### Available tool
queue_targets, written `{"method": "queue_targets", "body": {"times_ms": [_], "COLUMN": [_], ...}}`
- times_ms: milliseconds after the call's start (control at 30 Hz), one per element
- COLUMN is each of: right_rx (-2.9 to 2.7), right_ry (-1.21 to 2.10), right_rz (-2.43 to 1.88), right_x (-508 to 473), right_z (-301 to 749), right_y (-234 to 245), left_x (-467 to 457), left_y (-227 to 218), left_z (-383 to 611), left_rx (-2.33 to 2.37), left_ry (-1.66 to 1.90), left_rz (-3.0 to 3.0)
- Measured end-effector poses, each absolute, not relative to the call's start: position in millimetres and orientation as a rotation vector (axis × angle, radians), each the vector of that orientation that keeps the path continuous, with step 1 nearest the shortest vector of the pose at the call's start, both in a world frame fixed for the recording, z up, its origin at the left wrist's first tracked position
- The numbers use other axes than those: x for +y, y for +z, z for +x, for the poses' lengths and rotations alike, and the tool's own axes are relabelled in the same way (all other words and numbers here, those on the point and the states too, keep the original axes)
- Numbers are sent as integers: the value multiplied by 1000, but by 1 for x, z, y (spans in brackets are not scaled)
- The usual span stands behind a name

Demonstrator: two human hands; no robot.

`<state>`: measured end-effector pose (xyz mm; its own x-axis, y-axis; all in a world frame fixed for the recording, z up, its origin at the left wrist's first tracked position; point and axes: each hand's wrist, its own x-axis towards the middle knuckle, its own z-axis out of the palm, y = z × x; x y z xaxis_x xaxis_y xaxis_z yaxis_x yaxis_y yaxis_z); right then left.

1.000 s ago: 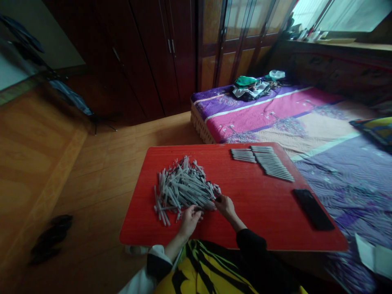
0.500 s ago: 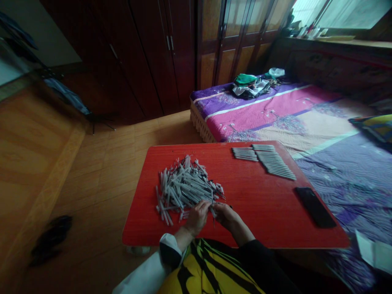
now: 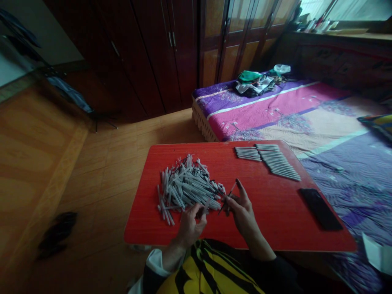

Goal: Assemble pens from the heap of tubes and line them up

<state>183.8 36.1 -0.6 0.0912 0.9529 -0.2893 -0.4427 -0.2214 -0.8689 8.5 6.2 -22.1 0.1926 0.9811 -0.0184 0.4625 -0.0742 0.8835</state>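
Note:
On the red table (image 3: 269, 228), my left hand (image 3: 190, 223) pinches a short pale, translucent tube (image 3: 206, 206) between thumb and fingers, at the near edge of a heap. That heap of pale tubes and thin dark pieces (image 3: 186, 183) looks like pen parts. To its right, my right hand (image 3: 243, 210) grips a thin dark stick (image 3: 228, 200) like a pen refill, slanting up to a paler end. Its index finger is stretched out. The two hands are apart. Farther off lie slim grey pen-like sticks (image 3: 279, 162) in neat rows.
A black phone (image 3: 321, 209) lies near the table's right edge. Behind and to the right stands a bed (image 3: 294, 118) with a patterned cover and a pile of cloth items (image 3: 255, 81). Dark wardrobes (image 3: 153, 53) line the back. A black object (image 3: 58, 232) rests on the floor at left.
My hands were together at the heap's near edge; now they are separated. The right hand has moved up and right with the thin stick, while the left holds the pale tube.

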Motion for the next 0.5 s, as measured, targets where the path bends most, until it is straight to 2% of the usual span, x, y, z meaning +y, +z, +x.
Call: {"method": "queue_targets", "body": {"times_ms": [200, 500], "right_rx": [-713, -677], "right_ry": [1310, 1249], "right_rz": [-1087, -1062], "right_x": [41, 46], "right_z": [186, 188], "right_y": [33, 29], "left_x": [1, 1], "left_y": [-15, -21], "left_z": [8, 13], "left_rx": [1371, 1371], "left_ry": [756, 705], "left_rz": [1737, 1875]}}
